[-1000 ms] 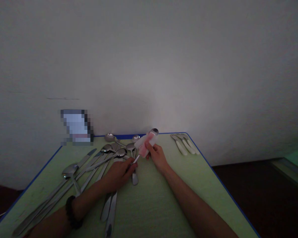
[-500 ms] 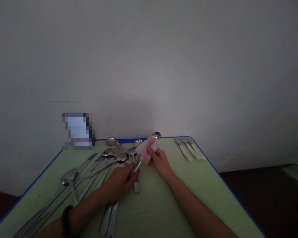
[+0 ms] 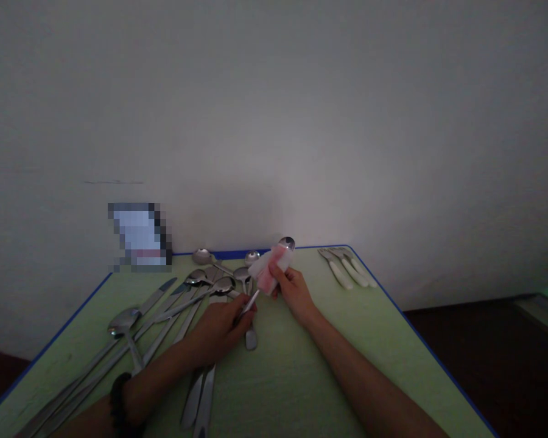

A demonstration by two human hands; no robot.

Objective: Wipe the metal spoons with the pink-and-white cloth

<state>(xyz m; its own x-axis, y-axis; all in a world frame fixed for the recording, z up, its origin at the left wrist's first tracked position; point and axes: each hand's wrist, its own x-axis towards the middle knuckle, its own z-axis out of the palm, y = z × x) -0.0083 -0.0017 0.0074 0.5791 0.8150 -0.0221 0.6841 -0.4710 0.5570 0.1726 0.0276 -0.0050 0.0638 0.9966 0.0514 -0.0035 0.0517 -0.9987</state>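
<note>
A metal spoon (image 3: 287, 243) slants up and to the right between my hands, its bowl showing past a cloth. The fingers of my left hand (image 3: 226, 319) are closed on the spoon's handle. Wrapped around the upper handle just below the bowl is a pink and white cloth (image 3: 269, 271), pinched in my right hand (image 3: 292, 292). Beside and under my left hand lie several metal spoons (image 3: 124, 321) and knives (image 3: 162, 295), some overlapping. A spoon handle end (image 3: 251, 338) shows just below my left fingers.
Several forks with pale handles (image 3: 347, 267) lie at the back right of the green table (image 3: 292, 389). At the back left a blurred-out device (image 3: 141, 234) leans near the wall (image 3: 274, 121). The table's blue back edge is against the wall.
The whole view has shifted slightly, so the table and hands appear a little higher. Both hands keep their hold on the spoon and cloth, with little visible movement between them.
</note>
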